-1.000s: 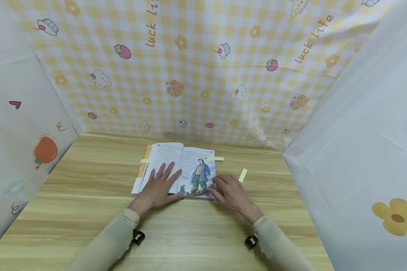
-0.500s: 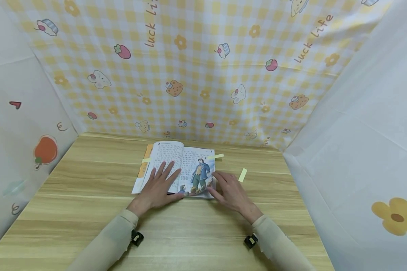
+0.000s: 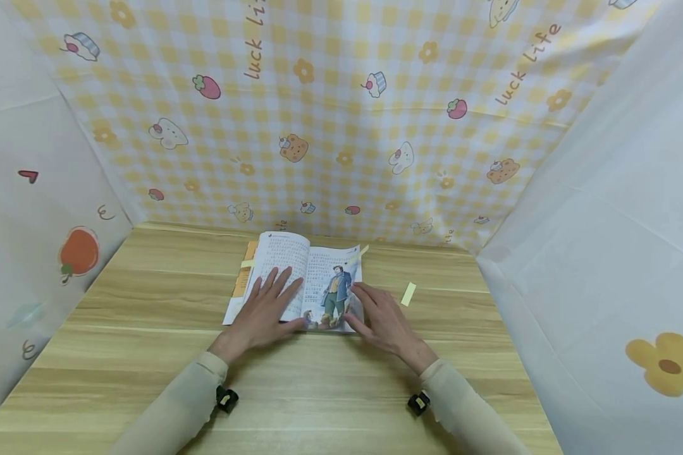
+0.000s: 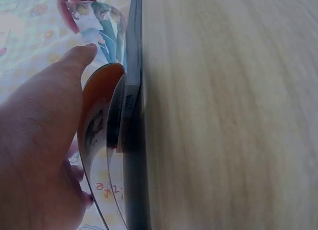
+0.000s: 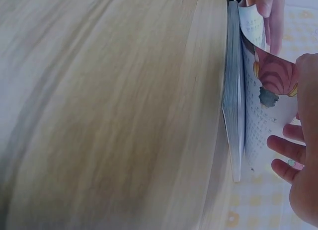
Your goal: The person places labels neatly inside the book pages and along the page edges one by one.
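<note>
An open book (image 3: 329,264) lies on the wooden table, with printed text on both pages and a figure in a blue coat on the right page. Fingers spread, my left hand (image 3: 262,309) rests across the left page, its thumb near the lower middle of the book. My right hand (image 3: 381,319) holds the outer edge of the right-hand page between thumb and fingers. That page (image 5: 271,115) curves up off the stack in the right wrist view, its underside showing a red picture and text. A pale yellow paper strip (image 3: 364,250) sticks out from its upper right.
Another yellow strip (image 3: 247,263) shows at the book's left edge, over an orange cover flap (image 3: 243,281). A loose yellow strip (image 3: 408,294) lies on the table (image 3: 319,404) right of the book. A checked cloth (image 3: 341,126) hangs behind; white sheets flank both sides.
My right hand has shifted slightly left, and the right page's outer edge has risen with its strip tilting up. The left page bulges higher, my left hand moving slightly with it.
</note>
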The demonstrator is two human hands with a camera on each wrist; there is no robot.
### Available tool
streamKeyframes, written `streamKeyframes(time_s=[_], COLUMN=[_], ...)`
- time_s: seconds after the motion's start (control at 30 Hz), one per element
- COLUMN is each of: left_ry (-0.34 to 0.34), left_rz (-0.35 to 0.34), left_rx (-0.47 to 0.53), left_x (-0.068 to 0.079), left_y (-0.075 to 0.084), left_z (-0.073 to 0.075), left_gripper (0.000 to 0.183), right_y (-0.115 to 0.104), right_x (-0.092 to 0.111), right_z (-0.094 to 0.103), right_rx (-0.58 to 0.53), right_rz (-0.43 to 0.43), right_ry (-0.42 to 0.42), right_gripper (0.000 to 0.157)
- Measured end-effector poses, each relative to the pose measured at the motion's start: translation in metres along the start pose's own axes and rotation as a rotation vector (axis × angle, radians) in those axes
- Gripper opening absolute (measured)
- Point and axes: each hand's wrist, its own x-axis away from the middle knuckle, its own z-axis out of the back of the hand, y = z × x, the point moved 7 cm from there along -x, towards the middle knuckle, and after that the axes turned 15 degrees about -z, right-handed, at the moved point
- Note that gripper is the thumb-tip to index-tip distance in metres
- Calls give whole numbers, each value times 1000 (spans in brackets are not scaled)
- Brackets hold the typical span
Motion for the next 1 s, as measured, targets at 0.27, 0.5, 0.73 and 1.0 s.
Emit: streamKeyframes(time_s=[0.27,0.5,0.73,1.0], left_ry=[63,87,102,115], left_rz=[-33,-49,-66,-75], left_rx=[-5,-9,19,21], left_x=[-2,-3,-4,-4], left_y=[4,8,11,15], left_z=[10,17,21,28], left_gripper=[92,91,92,90], right_y=[-10,-21,-30,-39], right_x=[-6,-9,-11,-11], right_z=[-8,-17,-24,-33], right_rx=[-2,27,48,84], right_rz=[43,85,129,191], right_ry=[4,-17,-35,-49], right_gripper=[65,72,68,67])
